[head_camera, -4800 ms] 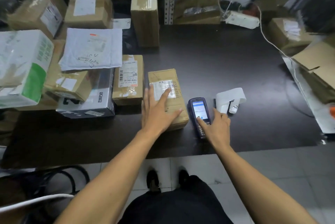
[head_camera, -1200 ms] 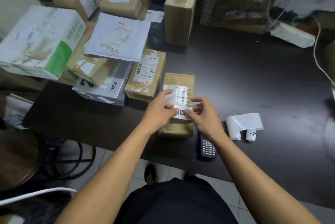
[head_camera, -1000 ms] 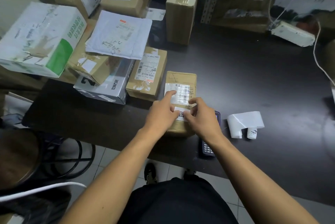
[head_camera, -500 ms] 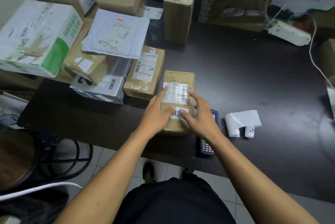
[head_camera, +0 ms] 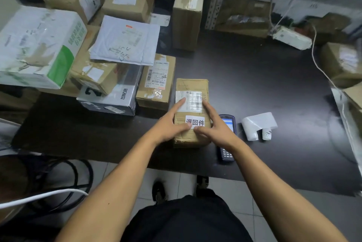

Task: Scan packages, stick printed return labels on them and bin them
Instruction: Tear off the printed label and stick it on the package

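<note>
a view from a head camera, looking down at a dark table [head_camera: 254, 77] crowded with parcels. near the table's front edge, about midway along it, lies a small brown cardboard package [head_camera: 191, 138], its long side running away from the person. a white return label [head_camera: 195, 122] with three bold black characters sits flat on the package's top, just below the older shipping label [head_camera: 189, 101] with its barcode.

both hands are on this package. the left hand [head_camera: 168, 124] lies flat against its left side, fingers straight, the forefinger reaching up onto the shipping label and the thumb touching the return label's lower left corner. the right hand [head_camera: 214, 126] mirrors it on the right side, fingers straight and spread, the thumb at the label's lower edge. neither hand grips anything; they press. this looks like smoothing the sticker down while steadying the box so it does not slide.

just right of the package, partly under the right wrist, a handheld scanner [head_camera: 227, 138] lies with its screen lit, likely kept close for the next scan. further right sits a curled strip of label paper [head_camera: 258, 124] beside a small roll [head_camera: 266, 134], within easy reach.

along the table's left edge and back left corner, other boxes [head_camera: 154, 83] and a white padded envelope [head_camera: 125, 40] are stacked, probably waiting their turn. a white cable [head_camera: 321, 65] trails across the back right corner. no bin is visible.
</note>
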